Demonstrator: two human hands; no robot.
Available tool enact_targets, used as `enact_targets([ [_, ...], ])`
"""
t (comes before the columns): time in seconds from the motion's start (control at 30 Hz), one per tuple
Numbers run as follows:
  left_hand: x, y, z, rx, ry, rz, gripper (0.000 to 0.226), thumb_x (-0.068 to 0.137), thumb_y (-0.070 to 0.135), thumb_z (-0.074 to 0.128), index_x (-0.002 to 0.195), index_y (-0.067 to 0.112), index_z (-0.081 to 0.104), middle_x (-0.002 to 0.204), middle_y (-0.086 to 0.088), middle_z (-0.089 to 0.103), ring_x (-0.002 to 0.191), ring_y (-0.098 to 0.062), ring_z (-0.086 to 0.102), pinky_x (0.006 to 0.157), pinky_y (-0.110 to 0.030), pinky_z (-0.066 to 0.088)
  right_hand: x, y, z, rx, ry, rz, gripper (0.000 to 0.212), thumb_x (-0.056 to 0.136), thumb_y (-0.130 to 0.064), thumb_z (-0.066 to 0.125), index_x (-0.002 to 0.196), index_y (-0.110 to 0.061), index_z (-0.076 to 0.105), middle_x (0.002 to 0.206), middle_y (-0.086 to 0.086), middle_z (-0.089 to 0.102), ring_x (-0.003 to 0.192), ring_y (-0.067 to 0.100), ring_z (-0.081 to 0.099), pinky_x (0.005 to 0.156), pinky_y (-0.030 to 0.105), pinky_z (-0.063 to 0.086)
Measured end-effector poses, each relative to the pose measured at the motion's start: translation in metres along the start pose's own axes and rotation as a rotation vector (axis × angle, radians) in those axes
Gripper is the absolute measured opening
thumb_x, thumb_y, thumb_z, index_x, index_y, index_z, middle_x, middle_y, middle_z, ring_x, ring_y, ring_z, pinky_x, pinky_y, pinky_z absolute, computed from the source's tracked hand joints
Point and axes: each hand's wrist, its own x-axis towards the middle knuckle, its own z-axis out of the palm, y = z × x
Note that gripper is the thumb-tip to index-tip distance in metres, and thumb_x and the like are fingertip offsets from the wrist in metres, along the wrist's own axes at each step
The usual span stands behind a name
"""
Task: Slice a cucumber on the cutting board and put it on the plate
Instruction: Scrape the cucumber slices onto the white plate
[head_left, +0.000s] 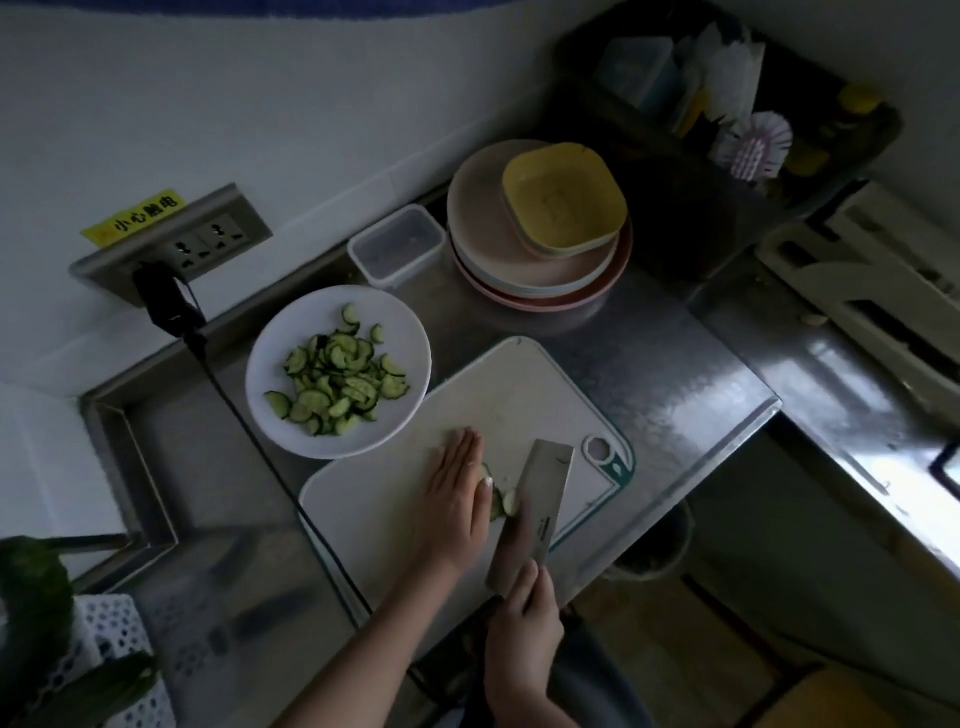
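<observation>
A: Nearest the camera, what is the right hand (524, 618) doing?

B: It grips the handle of the cleaver (535, 512), whose blade runs away from the person and stands on the board (524, 395) against the last cucumber (501, 501) pieces.

A: And the left hand (457, 491)?

B: Flat, fingers straight and together, pressing down just left of the blade. The cucumber bits sit between its thumb side and the steel, so both hands are about equally close; the left touches or nearly touches them.

A: Which way does the leftover piece run?

B: Too little of it shows to give an axis; it looks like a few slices clumped along the blade. Judging by that, the next move is likely a scoop towards the plate (275, 415), which lies up and to the left, just beside the board's corner, holding a heap of slices (337, 382).

A: Any writing?

B: A dark mark on the blade, unreadable. Farther off, a yellow sticker (136, 216) above the socket (208, 244) reads 小心触电.
</observation>
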Motion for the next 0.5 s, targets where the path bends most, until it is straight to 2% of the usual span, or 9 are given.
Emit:
enact_targets([
  [0.13, -0.001, -0.002, 0.001, -0.012, -0.050, 0.040, 0.057, 0.102, 0.034, 0.018, 0.137, -0.005, 0.040, 0.142, -0.017, 0.042, 0.136, -0.028, 0.035, 0.112, -0.041, 0.024, -0.009, 0.001, 0.016, 0.044, -0.017, -0.025, 0.036, 0.096, -0.042, 0.035, 0.105, -0.025, 0.066, 0.103, 0.006, 0.071, 0.097, 0.027, 0.065, 0.079, 0.033, 0.051],
  [0.27, -0.003, -0.003, -0.002, 0.002, -0.103, 0.110, 0.057, 0.102, 0.034, 0.018, 0.137, -0.004, 0.040, 0.143, -0.016, 0.042, 0.137, -0.021, 0.031, 0.114, -0.039, 0.022, -0.009, -0.002, 0.018, 0.049, -0.020, -0.040, 0.032, 0.098, -0.033, 0.038, 0.108, -0.022, 0.067, 0.106, 0.007, 0.070, 0.101, 0.027, 0.064, 0.081, 0.032, 0.049],
  [0.4, -0.002, -0.002, -0.006, 0.031, -0.134, 0.165, 0.056, 0.101, 0.033, 0.020, 0.136, -0.004, 0.044, 0.142, -0.015, 0.044, 0.137, -0.020, 0.032, 0.112, -0.038, 0.024, -0.013, -0.007, 0.028, 0.051, -0.033, -0.049, 0.030, 0.100, -0.023, 0.040, 0.107, -0.010, 0.067, 0.107, 0.012, 0.070, 0.103, 0.028, 0.062, 0.075, 0.026, 0.040],
  [0.5, 0.000, -0.002, -0.008, 0.005, -0.153, 0.178, 0.055, 0.102, 0.033, 0.020, 0.134, -0.004, 0.045, 0.141, -0.014, 0.045, 0.136, -0.016, 0.030, 0.113, -0.034, 0.022, -0.014, -0.006, 0.031, 0.098, -0.063, -0.053, 0.032, 0.101, -0.025, 0.038, 0.110, -0.015, 0.067, 0.106, 0.005, 0.071, 0.102, 0.021, 0.064, 0.081, 0.029, 0.046],
])
